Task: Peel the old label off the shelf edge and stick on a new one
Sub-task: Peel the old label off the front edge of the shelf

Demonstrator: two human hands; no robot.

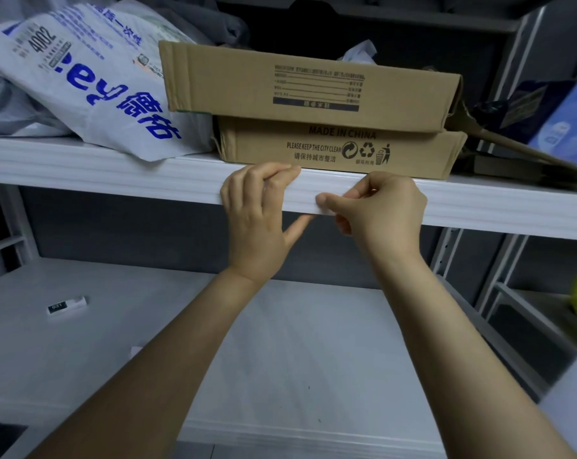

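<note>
– While the left hand [257, 213] grips the white shelf edge [131, 173] at centre frame, its fingers [278, 170] hooked over the top and the thumb underneath, what is the right hand doing?

– The right hand [379, 210] sits just beside it, thumb and forefinger pinched together at the lower lip of the same edge. A pale sliver under the thumb tip looks like a corner of the old label [326, 212]. White on white makes it hard to tell how much of it is free.

– So the peel is only starting?

– That would be the judgement. No loose strip shows, and no new label is in either hand.

– What could spoil it from here?

– Pulling fast or straight outward could tear so thin a corner. That would leave paper and glue on the ribbed edge, and a new label would then sit badly. The pinch could also slip off such a small tab.

– Is anything nearby at risk?

– 2 stacked cardboard boxes [313, 91] stand right above the hands at the front of the shelf. A printed white bag [91, 77] overhangs the edge at upper left, and a jerk on the shelf might nudge either. A small black-and-white tag [67, 304] lies on the lower shelf [280, 342] at left. It may be the new label, but that cannot be confirmed.
</note>
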